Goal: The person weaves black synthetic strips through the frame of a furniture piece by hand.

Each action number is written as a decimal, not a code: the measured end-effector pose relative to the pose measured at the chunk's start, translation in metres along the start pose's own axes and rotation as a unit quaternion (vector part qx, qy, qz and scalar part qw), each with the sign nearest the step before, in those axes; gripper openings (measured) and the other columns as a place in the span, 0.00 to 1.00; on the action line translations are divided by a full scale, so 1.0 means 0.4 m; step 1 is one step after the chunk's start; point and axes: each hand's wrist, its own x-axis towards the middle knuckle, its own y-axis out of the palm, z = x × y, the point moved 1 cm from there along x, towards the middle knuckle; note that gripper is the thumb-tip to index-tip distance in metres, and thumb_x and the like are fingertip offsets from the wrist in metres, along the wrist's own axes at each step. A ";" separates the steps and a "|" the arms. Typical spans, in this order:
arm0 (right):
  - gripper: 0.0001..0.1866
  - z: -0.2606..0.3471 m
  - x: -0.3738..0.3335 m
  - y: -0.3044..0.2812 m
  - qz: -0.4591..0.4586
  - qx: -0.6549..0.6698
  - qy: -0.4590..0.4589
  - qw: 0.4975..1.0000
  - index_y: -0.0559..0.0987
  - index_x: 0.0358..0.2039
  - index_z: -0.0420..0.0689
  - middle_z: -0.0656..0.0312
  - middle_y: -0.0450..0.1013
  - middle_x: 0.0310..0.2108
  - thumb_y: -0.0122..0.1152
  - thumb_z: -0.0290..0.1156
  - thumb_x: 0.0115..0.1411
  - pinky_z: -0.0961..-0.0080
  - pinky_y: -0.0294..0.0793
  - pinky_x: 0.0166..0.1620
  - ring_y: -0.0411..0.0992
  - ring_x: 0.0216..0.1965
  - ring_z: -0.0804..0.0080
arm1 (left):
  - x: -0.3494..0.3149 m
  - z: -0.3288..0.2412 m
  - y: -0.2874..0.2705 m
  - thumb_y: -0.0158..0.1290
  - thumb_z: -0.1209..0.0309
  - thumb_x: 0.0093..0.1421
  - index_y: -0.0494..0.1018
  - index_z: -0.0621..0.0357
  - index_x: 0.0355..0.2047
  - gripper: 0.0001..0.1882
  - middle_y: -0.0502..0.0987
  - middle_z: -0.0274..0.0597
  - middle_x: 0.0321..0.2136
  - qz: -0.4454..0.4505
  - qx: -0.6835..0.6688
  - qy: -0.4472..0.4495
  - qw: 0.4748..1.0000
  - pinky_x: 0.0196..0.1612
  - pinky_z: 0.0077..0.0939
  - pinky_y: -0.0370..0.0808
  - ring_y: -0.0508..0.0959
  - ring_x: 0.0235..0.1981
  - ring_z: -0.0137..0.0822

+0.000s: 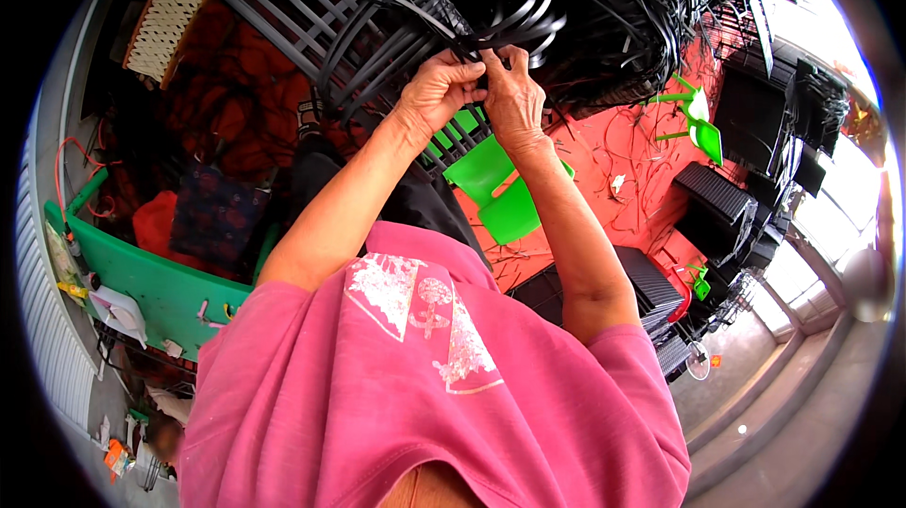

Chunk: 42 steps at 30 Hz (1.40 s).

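Observation:
A bundle of flat black strips [444, 29] passes between my two hands, its loose ends curling up and to the right. My left hand [440, 90] is closed, its thumb and fingers pinched on the strips at the bundle's lower side. Right beside it my right hand [514, 98] grips the strips too, fingers bent over them. The exact crossing of the strips is hidden by my fingers. Longer strips loop down to the left over a dark slatted frame [293, 0], which lies under and beyond my hands.
A large tangled heap of black strips [613, 36] rises at the far right. A green chair [510, 211] stands below my right hand, another green chair [703, 135] farther right. Strip scraps litter the red floor [604, 154]. A green bench-like piece [160, 267] is at left.

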 end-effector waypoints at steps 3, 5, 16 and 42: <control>0.27 0.003 -0.005 0.002 0.012 -0.015 0.007 1.000 0.71 0.47 0.55 0.53 0.64 0.44 0.56 0.21 0.44 0.65 0.73 0.27 0.73 0.31 0.55 | 0.003 0.017 -0.008 0.58 0.77 0.50 0.69 0.56 0.25 0.08 0.69 0.30 0.20 -0.057 0.025 0.032 0.998 0.26 0.25 0.76 0.68 0.19 0.22; 0.26 -0.018 -0.012 0.013 0.017 -0.008 0.005 1.000 0.72 0.46 0.55 0.52 0.64 0.43 0.56 0.21 0.43 0.64 0.74 0.27 0.73 0.30 0.55 | -0.011 0.021 0.003 0.59 0.77 0.49 0.69 0.57 0.25 0.08 0.69 0.30 0.20 -0.088 0.044 0.050 0.994 0.23 0.23 0.76 0.68 0.18 0.21; 0.12 -0.035 -0.033 0.024 -0.027 0.285 0.011 0.958 0.79 0.35 0.46 0.52 0.69 0.40 0.58 0.22 0.48 0.69 0.73 0.37 0.73 0.36 0.56 | -0.059 0.000 0.031 0.56 0.77 0.51 0.72 0.64 0.22 0.04 0.71 0.36 0.17 -0.176 0.119 0.070 0.975 0.16 0.21 0.76 0.69 0.13 0.22; 0.08 0.008 -0.016 0.000 0.130 0.191 0.059 0.971 0.79 0.30 0.46 0.51 0.73 0.21 0.52 0.30 0.55 0.61 0.72 0.30 0.73 0.27 0.52 | -0.115 -0.004 -0.007 0.55 0.76 0.50 0.73 0.66 0.23 0.05 0.72 0.40 0.17 -0.211 0.112 0.047 0.970 0.13 0.19 0.62 0.64 0.12 0.25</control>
